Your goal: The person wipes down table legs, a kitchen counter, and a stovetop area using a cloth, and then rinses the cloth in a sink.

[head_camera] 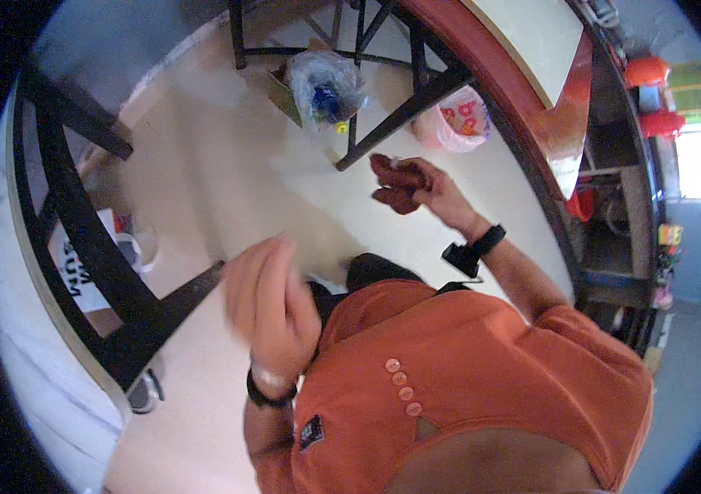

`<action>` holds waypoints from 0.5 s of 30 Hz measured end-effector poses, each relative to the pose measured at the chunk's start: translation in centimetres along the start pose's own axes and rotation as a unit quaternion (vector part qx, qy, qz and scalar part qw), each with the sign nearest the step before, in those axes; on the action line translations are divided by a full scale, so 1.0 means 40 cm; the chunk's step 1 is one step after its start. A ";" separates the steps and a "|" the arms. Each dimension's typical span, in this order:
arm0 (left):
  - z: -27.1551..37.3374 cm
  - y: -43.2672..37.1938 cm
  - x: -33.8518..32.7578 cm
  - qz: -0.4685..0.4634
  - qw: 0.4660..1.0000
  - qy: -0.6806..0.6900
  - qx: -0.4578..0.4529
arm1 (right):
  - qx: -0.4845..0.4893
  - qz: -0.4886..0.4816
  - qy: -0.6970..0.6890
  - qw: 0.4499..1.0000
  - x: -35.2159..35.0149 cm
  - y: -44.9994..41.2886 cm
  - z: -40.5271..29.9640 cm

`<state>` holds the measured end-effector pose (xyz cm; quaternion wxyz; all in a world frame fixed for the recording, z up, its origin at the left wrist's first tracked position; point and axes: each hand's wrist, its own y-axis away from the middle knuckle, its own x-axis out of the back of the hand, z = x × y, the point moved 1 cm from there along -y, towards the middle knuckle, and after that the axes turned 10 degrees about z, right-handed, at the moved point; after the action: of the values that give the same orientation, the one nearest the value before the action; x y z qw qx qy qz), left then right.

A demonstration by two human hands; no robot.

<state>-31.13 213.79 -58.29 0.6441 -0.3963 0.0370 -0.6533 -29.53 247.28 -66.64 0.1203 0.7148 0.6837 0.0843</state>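
My right hand is raised above the floor and grips a dark reddish-brown, lobed object. Its material is unclear; it could be crumpled cloth. On that wrist is a black band with a small black box beside it. My left hand is in front of my orange shirt, blurred, its fingers held together and bent. Nothing shows in it, but the palm side is partly hidden. A dark band circles the left wrist.
At upper right, a red-brown table carries a pale board. Below it stand a lined waste bin and a clear plastic bag in a cardboard box. A white-topped, dark-framed table edges the left. Shelving lies far right.
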 end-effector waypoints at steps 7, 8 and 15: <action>-0.125 0.075 -0.380 -0.125 0.600 0.623 0.485 | 0.272 -0.139 0.456 0.836 -0.221 0.114 -0.249; -0.128 0.085 -0.419 -0.115 0.564 0.658 0.486 | 0.310 -0.162 0.520 0.779 -0.213 0.133 -0.282; -0.076 -0.057 -0.527 -0.035 0.864 0.471 0.175 | 0.468 0.285 0.542 0.638 -0.061 0.267 -0.573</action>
<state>-37.74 231.11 -68.99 0.5853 0.0772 0.2071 -0.7801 -25.95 245.77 -41.54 -0.6522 0.6610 0.3371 0.1552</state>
